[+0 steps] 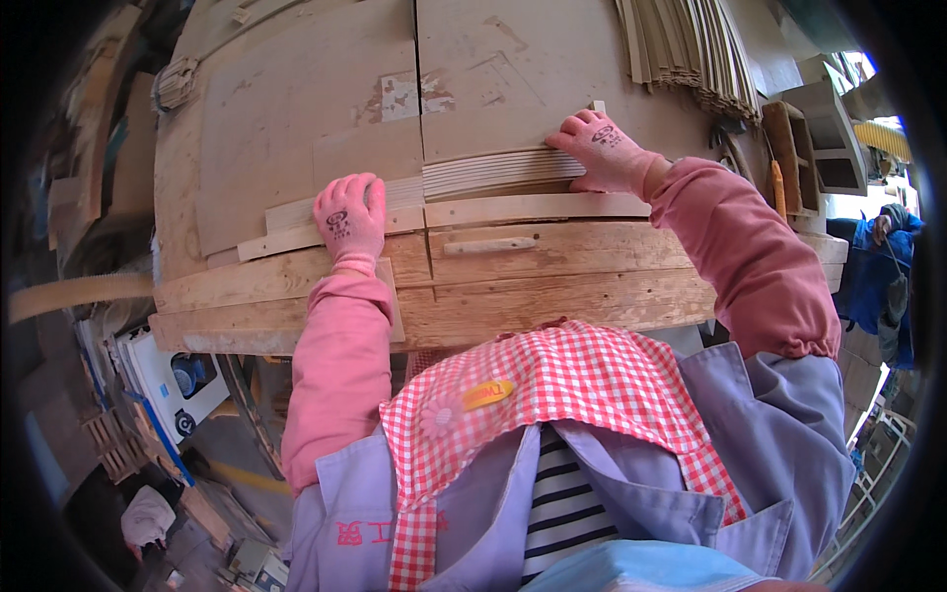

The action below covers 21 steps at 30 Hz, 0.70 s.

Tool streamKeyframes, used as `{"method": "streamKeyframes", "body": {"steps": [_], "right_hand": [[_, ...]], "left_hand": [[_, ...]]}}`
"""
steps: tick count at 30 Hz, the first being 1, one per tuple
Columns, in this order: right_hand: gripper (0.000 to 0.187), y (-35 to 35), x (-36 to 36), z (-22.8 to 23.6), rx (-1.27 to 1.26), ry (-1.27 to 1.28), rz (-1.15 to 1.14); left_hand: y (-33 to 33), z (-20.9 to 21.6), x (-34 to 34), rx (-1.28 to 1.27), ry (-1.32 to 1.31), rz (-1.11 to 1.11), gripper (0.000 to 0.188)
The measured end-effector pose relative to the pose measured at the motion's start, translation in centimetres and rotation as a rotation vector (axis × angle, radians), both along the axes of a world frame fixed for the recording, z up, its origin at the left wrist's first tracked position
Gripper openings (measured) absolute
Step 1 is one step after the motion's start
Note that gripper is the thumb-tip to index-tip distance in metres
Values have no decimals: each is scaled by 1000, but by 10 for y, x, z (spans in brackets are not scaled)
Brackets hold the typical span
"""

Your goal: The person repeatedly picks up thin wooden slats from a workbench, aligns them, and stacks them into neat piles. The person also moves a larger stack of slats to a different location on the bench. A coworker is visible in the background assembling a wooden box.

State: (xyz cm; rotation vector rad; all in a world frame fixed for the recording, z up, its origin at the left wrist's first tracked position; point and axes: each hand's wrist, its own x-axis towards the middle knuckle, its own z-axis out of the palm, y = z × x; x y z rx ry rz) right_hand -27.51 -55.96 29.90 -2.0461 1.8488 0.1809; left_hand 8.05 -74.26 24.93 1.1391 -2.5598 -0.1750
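Observation:
A row of thin pale wooden strips lies side by side across the workbench, close to its front edge. My right hand, in a pink glove, grips the right end of the row, with its fingers over the far side and its thumb at the near side. At the left part of the row my left hand, also gloved in pink, is closed over the strips with its fingers together; its fingertips are partly hidden. A longer pale batten runs along the near side of the strips.
A fanned stack of thin wooden strips lies at the far right of the bench. Beside it stands a wooden box. A small bundle of strips sits at the far left edge. A gap splits the bench top down the middle.

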Motion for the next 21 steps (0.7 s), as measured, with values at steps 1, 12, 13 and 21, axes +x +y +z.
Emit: {"method": "streamKeyframes", "body": {"steps": [1,12,13,21], "right_hand": [[73,1,0,0,-6,3,10],[66,15,-3,-12,-128,-9,62],[66,15,-3,-12,-126,-1,64],[64,5,-10,-3,-108,-100,76]], "left_hand": [[0,0,0,2,2,-2,19],[-2,1,-2,-16,-17,-6,20],[-2,1,-3,-12,-15,-5,20],[-2,6,-5,20,-26,-8,17]]}}
